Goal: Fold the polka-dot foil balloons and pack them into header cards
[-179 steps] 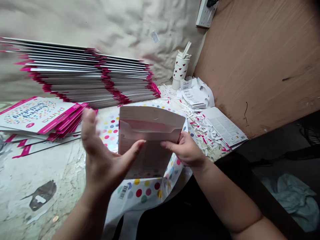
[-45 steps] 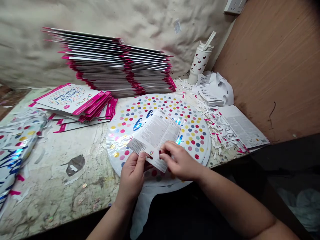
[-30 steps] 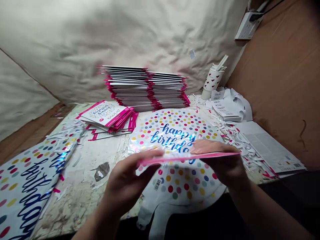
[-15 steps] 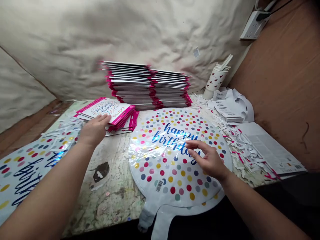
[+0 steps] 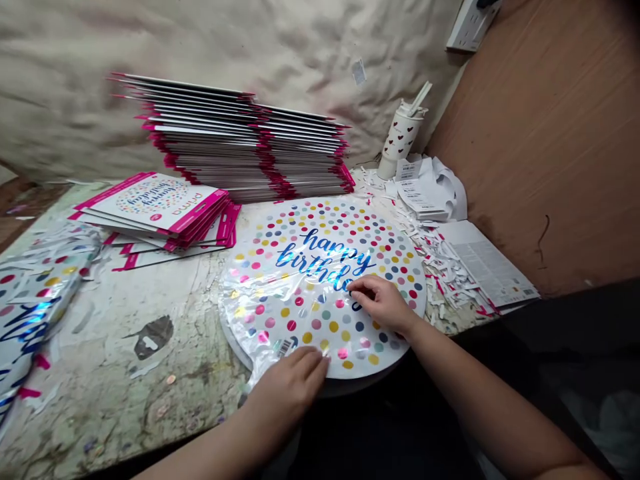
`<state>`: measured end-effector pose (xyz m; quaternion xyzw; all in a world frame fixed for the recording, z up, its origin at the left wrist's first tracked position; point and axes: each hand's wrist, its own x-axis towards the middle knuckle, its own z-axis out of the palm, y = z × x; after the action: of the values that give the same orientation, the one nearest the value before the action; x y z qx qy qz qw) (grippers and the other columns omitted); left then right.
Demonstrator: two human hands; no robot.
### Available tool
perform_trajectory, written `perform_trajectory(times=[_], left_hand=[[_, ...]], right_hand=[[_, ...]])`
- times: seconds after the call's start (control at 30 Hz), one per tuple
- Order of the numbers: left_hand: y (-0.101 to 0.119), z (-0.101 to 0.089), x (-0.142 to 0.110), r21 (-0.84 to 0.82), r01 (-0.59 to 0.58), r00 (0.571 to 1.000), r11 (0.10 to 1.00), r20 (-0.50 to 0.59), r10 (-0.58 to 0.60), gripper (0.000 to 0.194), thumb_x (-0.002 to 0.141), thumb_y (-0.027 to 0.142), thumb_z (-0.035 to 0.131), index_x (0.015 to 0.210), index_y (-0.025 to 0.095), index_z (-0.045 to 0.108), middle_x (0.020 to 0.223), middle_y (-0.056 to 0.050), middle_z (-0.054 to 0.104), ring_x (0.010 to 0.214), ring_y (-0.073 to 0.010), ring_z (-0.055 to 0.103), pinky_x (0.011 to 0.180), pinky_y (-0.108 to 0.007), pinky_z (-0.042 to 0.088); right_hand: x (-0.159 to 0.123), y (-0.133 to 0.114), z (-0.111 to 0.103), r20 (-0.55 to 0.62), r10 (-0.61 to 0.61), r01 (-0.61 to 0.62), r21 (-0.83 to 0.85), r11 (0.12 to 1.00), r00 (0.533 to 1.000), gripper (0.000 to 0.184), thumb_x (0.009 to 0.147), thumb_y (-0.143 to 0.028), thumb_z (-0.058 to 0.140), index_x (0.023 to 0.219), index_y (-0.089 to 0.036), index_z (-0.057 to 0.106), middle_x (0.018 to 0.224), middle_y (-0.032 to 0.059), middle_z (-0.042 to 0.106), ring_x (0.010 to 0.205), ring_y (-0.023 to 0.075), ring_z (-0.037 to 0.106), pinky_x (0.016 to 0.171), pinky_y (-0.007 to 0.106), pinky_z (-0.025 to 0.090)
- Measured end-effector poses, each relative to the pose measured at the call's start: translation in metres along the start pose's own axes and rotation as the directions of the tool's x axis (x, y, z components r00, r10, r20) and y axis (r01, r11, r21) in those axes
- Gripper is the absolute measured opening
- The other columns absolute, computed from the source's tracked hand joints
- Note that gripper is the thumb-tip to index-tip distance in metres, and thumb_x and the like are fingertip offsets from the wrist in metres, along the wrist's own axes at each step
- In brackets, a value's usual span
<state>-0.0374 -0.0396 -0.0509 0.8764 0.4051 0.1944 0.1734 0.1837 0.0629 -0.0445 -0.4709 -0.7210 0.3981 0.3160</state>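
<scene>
A flat, uninflated foil balloon (image 5: 310, 327) lies in front of me on a short stack of similar ones, printed with coloured dots and blue "happy birthday" lettering. My left hand (image 5: 293, 383) is closed over its lower edge, beside the barcode and hiding the neck. The foil is creased near that hand. With thumb and fingers pinched together, my right hand (image 5: 383, 303) touches the balloon at the end of the lettering. Whatever may be between those fingertips is too small to make out. Left of the balloon lies a pile of pink-edged printed packages (image 5: 165, 207).
Tall stacks of pink-edged packages (image 5: 220, 147) stand against the covered wall. A heart-patterned tumbler (image 5: 400, 137), a label roll (image 5: 427, 190), paper scraps (image 5: 450, 287) and a grey printed sheet (image 5: 480, 260) are at right. More dotted foil (image 5: 35, 313) lies at far left.
My left hand has left the package pile and come down to the balloon's lower edge. My right hand's fingers have closed and lowered onto the foil. The view has shifted.
</scene>
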Motion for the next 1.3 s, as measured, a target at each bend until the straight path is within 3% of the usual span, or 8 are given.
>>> perform_trajectory(times=[0.17, 0.4, 0.57, 0.73, 0.9, 1.0, 1.13, 1.3], left_hand=[[-0.009, -0.030, 0.035, -0.131, 0.379, 0.924, 0.916, 0.118, -0.365, 0.014, 0.065, 0.015, 0.054, 0.052, 0.020, 0.050, 0.055, 0.003, 0.051, 0.057, -0.0136, 0.049, 0.051, -0.022, 0.032], [-0.011, -0.046, 0.048, -0.396, 0.508, 0.858, 0.765, 0.308, -0.411, 0.030, 0.080, 0.040, 0.047, 0.062, 0.021, 0.061, 0.055, 0.001, 0.054, 0.054, -0.0140, 0.047, 0.050, -0.022, 0.030], [-0.011, -0.045, 0.041, -0.189, 0.504, 0.863, 0.843, 0.166, -0.478, 0.028, 0.081, 0.039, 0.046, 0.064, 0.022, 0.061, 0.058, 0.000, 0.058, 0.057, -0.0163, 0.053, 0.053, -0.023, 0.033], [-0.039, -0.083, -0.009, 0.323, 0.489, 0.837, 0.810, 0.088, -0.540, 0.026, 0.081, 0.021, 0.040, 0.099, 0.022, 0.060, 0.095, -0.009, 0.067, 0.087, -0.0259, 0.061, 0.075, -0.034, 0.043], [-0.052, -0.123, -0.026, 0.403, 0.537, 0.840, 0.741, -0.343, -0.421, 0.062, 0.081, 0.042, 0.052, 0.133, 0.014, 0.032, 0.131, -0.017, 0.046, 0.118, -0.0306, 0.046, 0.097, -0.044, 0.036], [-0.059, -0.105, -0.010, 0.269, 0.320, 0.934, 0.908, -0.249, -0.256, 0.079, 0.078, 0.038, 0.057, 0.142, 0.023, 0.013, 0.144, -0.012, 0.032, 0.133, -0.0298, 0.028, 0.106, -0.049, 0.024], [-0.073, -0.058, -0.003, 0.080, 0.142, 0.989, 0.987, 0.028, -0.145, 0.034, 0.087, 0.025, 0.042, 0.116, 0.034, 0.058, 0.125, -0.003, 0.058, 0.124, -0.0264, 0.044, 0.106, -0.051, 0.020], [-0.072, -0.035, -0.014, -0.075, 0.136, 0.991, 0.988, 0.001, -0.137, 0.035, 0.088, 0.025, 0.037, 0.100, 0.036, 0.068, 0.118, 0.000, 0.063, 0.120, -0.0223, 0.049, 0.104, -0.040, 0.030]], right_hand=[[-0.015, -0.029, 0.005, 0.476, -0.142, 0.156, 0.010, 0.988, 0.868, 0.028, 0.075, -0.038, 0.065, 0.097, -0.021, 0.068, 0.087, 0.0020, 0.067, 0.079, 0.0144, 0.060, 0.072, 0.025, 0.046], [-0.014, -0.035, 0.023, 0.459, -0.086, 0.139, -0.084, 0.987, 0.884, 0.023, 0.086, -0.029, 0.049, 0.076, -0.017, 0.065, 0.067, -0.0007, 0.062, 0.063, 0.0105, 0.054, 0.059, 0.020, 0.039], [-0.013, -0.031, 0.031, 0.380, -0.126, 0.185, -0.125, 0.975, 0.916, 0.016, 0.080, -0.023, 0.055, 0.066, -0.017, 0.060, 0.063, -0.0017, 0.056, 0.063, 0.0113, 0.051, 0.061, 0.022, 0.038], [-0.012, -0.015, 0.018, 0.289, 0.016, -0.061, 0.149, 0.987, 0.957, 0.022, 0.085, -0.031, 0.048, 0.071, -0.016, 0.056, 0.066, -0.0019, 0.051, 0.063, 0.0109, 0.049, 0.060, 0.021, 0.040], [-0.013, -0.012, 0.010, 0.228, 0.049, -0.093, 0.188, 0.978, 0.972, 0.029, 0.086, -0.038, 0.045, 0.068, -0.017, 0.051, 0.060, -0.0028, 0.046, 0.058, 0.0106, 0.046, 0.055, 0.022, 0.041], [-0.026, -0.020, 0.017, 0.234, -0.114, 0.106, 0.050, 0.993, 0.965, 0.017, 0.084, -0.027, 0.047, 0.074, -0.016, 0.057, 0.071, 0.0009, 0.057, 0.069, 0.0138, 0.056, 0.065, 0.025, 0.047], [-0.058, -0.015, 0.017, 0.284, -0.270, 0.367, -0.381, 0.849, 0.920, 0.059, 0.068, -0.004, 0.050, 0.126, -0.014, 0.048, 0.132, 0.0144, 0.048, 0.123, 0.0293, 0.041, 0.098, 0.045, 0.040], [-0.065, 0.031, -0.035, -0.100, -0.050, -0.039, -0.730, 0.683, 0.994, 0.055, 0.074, 0.003, 0.038, 0.128, -0.005, 0.047, 0.125, 0.0205, 0.054, 0.118, 0.0274, 0.050, 0.095, 0.046, 0.045]])
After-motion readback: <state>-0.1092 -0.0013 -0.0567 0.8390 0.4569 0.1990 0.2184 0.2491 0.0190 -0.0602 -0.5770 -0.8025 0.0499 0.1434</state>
